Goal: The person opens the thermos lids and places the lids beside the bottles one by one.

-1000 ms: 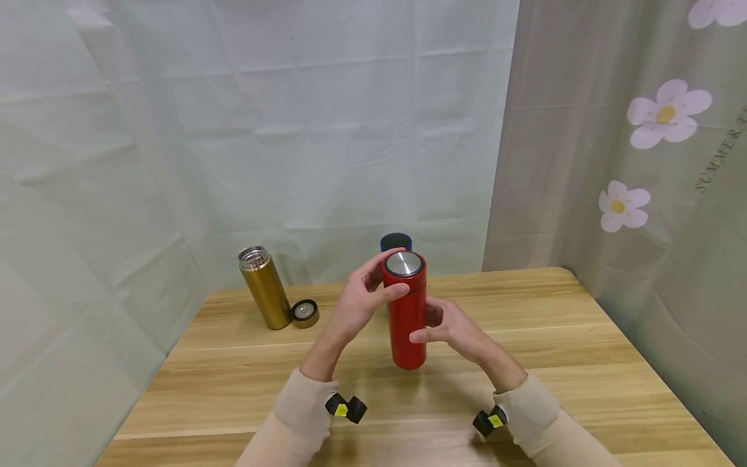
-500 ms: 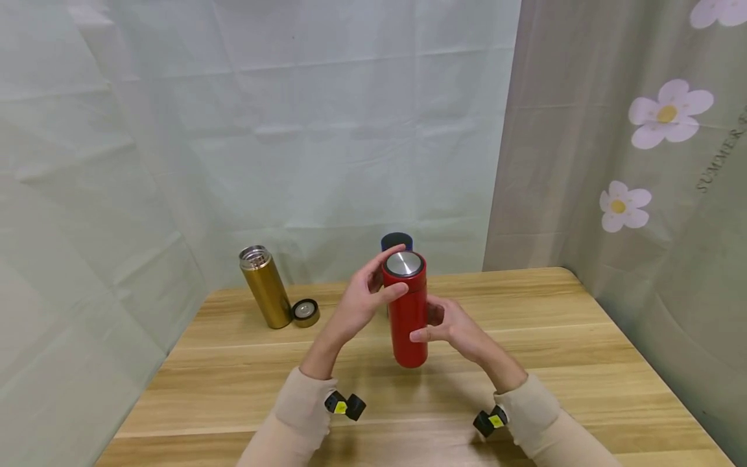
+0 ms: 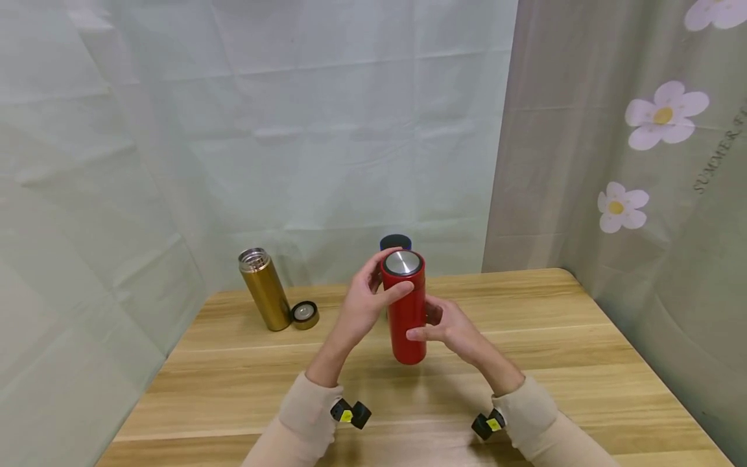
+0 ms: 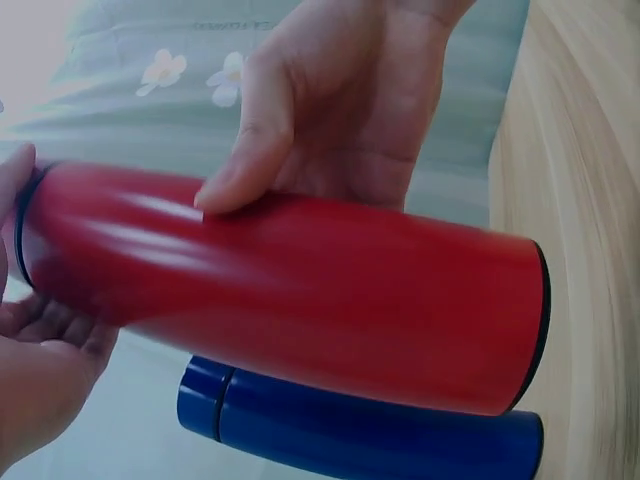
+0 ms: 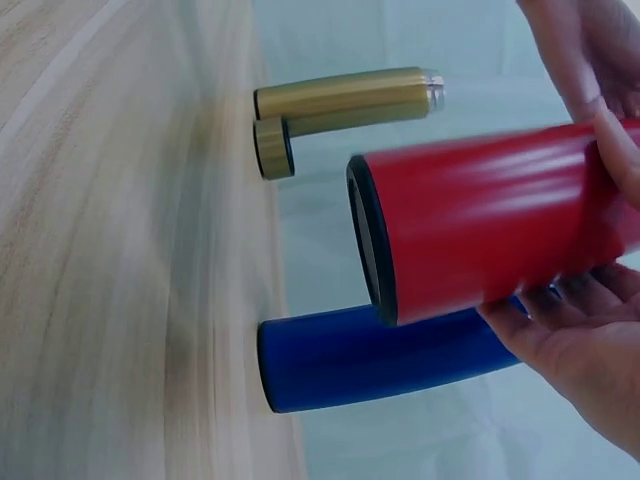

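Note:
Both hands hold a red thermos bottle (image 3: 406, 327) upright over the table, and the wrist views show its base lifted off the wood. At the top, my left hand (image 3: 363, 303) grips around the lid (image 3: 404, 263), its thumb across the near side. Lower down, my right hand (image 3: 454, 329) holds the body, thumb in front and fingers round the far side. Behind the red bottle stands a blue thermos bottle (image 5: 365, 358), mostly hidden in the head view. No gap shows between the red lid and body in the left wrist view.
At the back left a gold thermos bottle (image 3: 267, 295) stands without its lid, its steel mouth showing. Its gold lid (image 3: 305, 316) lies upside down beside it. The wooden table (image 3: 233, 389) ends at pale curtains (image 3: 327, 162) behind and at the sides.
The left thumb has shifted slightly to the right across the red lid. The red bottle has risen a little. The gold bottle and its lid stay where they were.

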`<state>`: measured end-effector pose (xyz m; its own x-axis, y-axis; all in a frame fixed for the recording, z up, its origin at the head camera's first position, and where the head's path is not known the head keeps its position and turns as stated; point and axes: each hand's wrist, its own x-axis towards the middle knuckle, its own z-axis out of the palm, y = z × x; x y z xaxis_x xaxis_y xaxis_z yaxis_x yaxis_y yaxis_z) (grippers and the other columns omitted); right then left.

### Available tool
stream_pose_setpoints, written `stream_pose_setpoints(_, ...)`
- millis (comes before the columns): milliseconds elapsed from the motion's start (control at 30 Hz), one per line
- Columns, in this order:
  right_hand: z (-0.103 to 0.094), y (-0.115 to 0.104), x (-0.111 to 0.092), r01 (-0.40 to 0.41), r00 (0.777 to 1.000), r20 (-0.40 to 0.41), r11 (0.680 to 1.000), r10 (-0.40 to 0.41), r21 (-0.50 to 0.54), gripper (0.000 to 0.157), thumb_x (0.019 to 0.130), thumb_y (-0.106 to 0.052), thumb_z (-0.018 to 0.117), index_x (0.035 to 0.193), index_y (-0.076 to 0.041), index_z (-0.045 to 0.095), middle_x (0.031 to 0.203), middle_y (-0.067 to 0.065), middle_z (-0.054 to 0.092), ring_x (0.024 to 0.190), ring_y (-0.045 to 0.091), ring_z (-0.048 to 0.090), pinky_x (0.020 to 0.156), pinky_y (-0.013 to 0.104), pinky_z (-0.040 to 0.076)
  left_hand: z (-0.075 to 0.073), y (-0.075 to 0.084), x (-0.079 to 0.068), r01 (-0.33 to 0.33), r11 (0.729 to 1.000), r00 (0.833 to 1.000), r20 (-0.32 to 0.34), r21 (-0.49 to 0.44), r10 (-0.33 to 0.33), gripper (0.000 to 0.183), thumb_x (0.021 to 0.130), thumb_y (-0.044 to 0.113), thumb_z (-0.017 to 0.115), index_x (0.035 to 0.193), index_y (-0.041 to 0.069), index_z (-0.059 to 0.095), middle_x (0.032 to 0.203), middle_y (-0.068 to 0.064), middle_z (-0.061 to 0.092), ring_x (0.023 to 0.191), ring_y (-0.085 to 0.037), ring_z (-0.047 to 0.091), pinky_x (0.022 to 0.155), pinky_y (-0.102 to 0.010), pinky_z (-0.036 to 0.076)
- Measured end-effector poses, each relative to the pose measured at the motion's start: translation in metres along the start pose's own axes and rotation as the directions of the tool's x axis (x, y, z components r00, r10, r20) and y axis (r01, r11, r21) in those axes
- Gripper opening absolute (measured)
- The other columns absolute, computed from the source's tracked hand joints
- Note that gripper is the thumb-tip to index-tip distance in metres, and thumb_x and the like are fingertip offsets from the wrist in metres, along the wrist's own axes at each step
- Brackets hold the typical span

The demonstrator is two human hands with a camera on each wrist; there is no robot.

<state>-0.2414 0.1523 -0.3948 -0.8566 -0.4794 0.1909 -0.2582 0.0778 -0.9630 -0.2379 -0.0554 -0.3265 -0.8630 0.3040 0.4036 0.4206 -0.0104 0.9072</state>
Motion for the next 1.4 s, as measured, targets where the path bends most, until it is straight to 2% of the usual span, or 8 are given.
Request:
stream_pose_setpoints(133, 0.001, 0.002, 0.001, -0.008, 1.0, -0.022, 1.0, 0.008, -0.009, 0.057, 0.091, -0.023, 0.079, 0.143, -0.011, 0.058, 0.133, 0.008, 0.067, 0.12, 0.031, 0.064, 0.102, 0.046, 0.054, 0.001, 0.001, -0.001, -0.001, 1.0, 1.0, 0.001, 0.027, 0.001, 0.068, 0.092, 0.033, 0.08, 0.152, 0.019, 0.05, 0.14, -0.008, 0.06, 0.132, -0.027, 0.054, 0.115, -0.053, 0.041)
stream_pose_setpoints(300, -0.002, 0.0, -0.001, -0.01, 1.0, 0.008, 1.0, 0.009, 0.028, 0.058, 0.091, -0.023, 0.078, 0.144, -0.011, 0.057, 0.134, 0.008, 0.067, 0.12, 0.032, 0.064, 0.1, 0.047, 0.054, -0.007, 0.0, 0.0, -0.006, 1.0, 0.996, 0.092, 0.006, 0.006, 0.068, 0.096, 0.041, 0.074, 0.155, 0.024, 0.047, 0.144, -0.007, 0.057, 0.137, -0.025, 0.052, 0.118, -0.049, 0.038)
stream_pose_setpoints(500, -0.005, -0.004, -0.003, -0.01, 0.997, 0.071, 0.999, 0.006, 0.054, 0.058, 0.091, -0.023, 0.077, 0.145, -0.012, 0.057, 0.134, 0.009, 0.067, 0.12, 0.033, 0.064, 0.099, 0.046, 0.054, -0.014, -0.001, 0.002, 0.011, 1.0, 0.985, 0.175, -0.017, -0.008, 0.068, 0.097, 0.046, 0.071, 0.156, 0.024, 0.047, 0.138, -0.008, 0.062, 0.123, -0.031, 0.059, 0.102, -0.046, 0.053)
stream_pose_setpoints(633, -0.006, -0.004, -0.003, -0.006, 0.997, 0.077, 0.999, 0.002, 0.054, 0.058, 0.092, -0.023, 0.076, 0.145, -0.012, 0.057, 0.134, 0.008, 0.067, 0.121, 0.033, 0.064, 0.099, 0.046, 0.054, -0.012, 0.001, 0.002, 0.011, 1.0, 0.988, 0.154, -0.028, -0.007, 0.067, 0.096, 0.043, 0.073, 0.155, 0.021, 0.049, 0.137, -0.009, 0.063, 0.122, -0.031, 0.06, 0.103, -0.046, 0.052)
stream_pose_setpoints(900, -0.004, -0.006, -0.002, 0.007, 1.0, 0.008, 1.0, -0.008, 0.024, 0.057, 0.091, -0.022, 0.078, 0.144, -0.013, 0.057, 0.135, 0.007, 0.066, 0.122, 0.032, 0.063, 0.1, 0.046, 0.054, -0.001, 0.001, 0.002, -0.026, 0.998, 0.999, 0.038, -0.059, 0.028, 0.065, 0.092, 0.032, 0.08, 0.15, 0.019, 0.051, 0.139, -0.008, 0.061, 0.131, -0.025, 0.054, 0.121, -0.044, 0.035)
stream_pose_setpoints(1067, -0.005, -0.006, -0.002, 0.008, 1.0, -0.004, 1.0, -0.008, 0.019, 0.057, 0.091, -0.022, 0.079, 0.143, -0.014, 0.058, 0.133, 0.007, 0.067, 0.12, 0.032, 0.064, 0.099, 0.046, 0.054, -0.003, 0.002, 0.004, -0.036, 0.998, 0.996, 0.082, -0.047, 0.039, 0.07, 0.095, 0.037, 0.076, 0.155, 0.016, 0.046, 0.141, -0.009, 0.058, 0.134, -0.026, 0.053, 0.12, -0.044, 0.036)
stream_pose_setpoints(1233, -0.006, -0.007, -0.003, 0.015, 1.0, 0.024, 0.999, -0.016, 0.031, 0.059, 0.091, -0.023, 0.078, 0.145, -0.015, 0.056, 0.134, 0.007, 0.067, 0.12, 0.032, 0.064, 0.099, 0.046, 0.054, -0.007, 0.004, 0.003, -0.013, 0.999, 0.988, 0.153, -0.037, 0.019, 0.067, 0.099, 0.035, 0.07, 0.159, 0.02, 0.043, 0.143, -0.008, 0.059, 0.129, -0.028, 0.056, 0.11, -0.045, 0.048)
stream_pose_setpoints(1400, -0.005, -0.007, -0.003, 0.026, 0.999, 0.039, 0.999, -0.027, 0.037, 0.059, 0.091, -0.022, 0.078, 0.146, -0.014, 0.056, 0.134, 0.008, 0.067, 0.121, 0.033, 0.064, 0.099, 0.047, 0.054, -0.008, 0.004, 0.002, 0.007, 1.0, 0.988, 0.154, -0.024, -0.003, 0.064, 0.099, 0.034, 0.07, 0.157, 0.023, 0.045, 0.14, -0.007, 0.061, 0.124, -0.029, 0.058, 0.104, -0.044, 0.052)
